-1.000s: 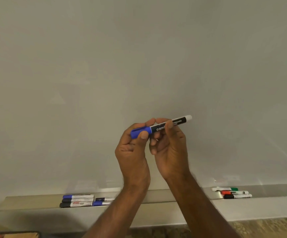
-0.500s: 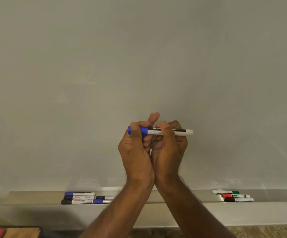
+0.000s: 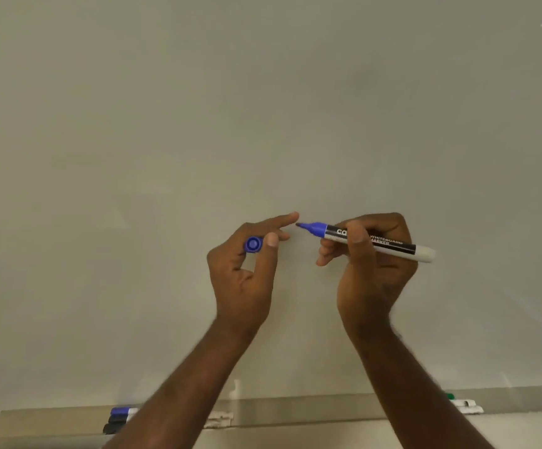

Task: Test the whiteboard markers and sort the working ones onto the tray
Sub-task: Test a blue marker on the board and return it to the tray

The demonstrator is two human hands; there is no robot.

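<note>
In front of a blank whiteboard (image 3: 263,108), my right hand (image 3: 370,264) grips an uncapped blue whiteboard marker (image 3: 389,244). Its blue tip points left, toward my left hand. My left hand (image 3: 247,273) pinches the blue cap (image 3: 253,244) between thumb and fingers, with the index finger stretched out toward the marker's tip. A small gap separates cap and tip. Below runs the whiteboard's tray (image 3: 295,413).
On the tray's left end lie blue and black markers (image 3: 119,419), partly hidden by my left forearm. At the tray's right end lie a green-capped marker and white ones (image 3: 464,406), partly behind my right forearm.
The two hands have pulled apart and the cap has come off the marker. The cap stays in my left hand, the marker in my right. The view has shifted upward.
</note>
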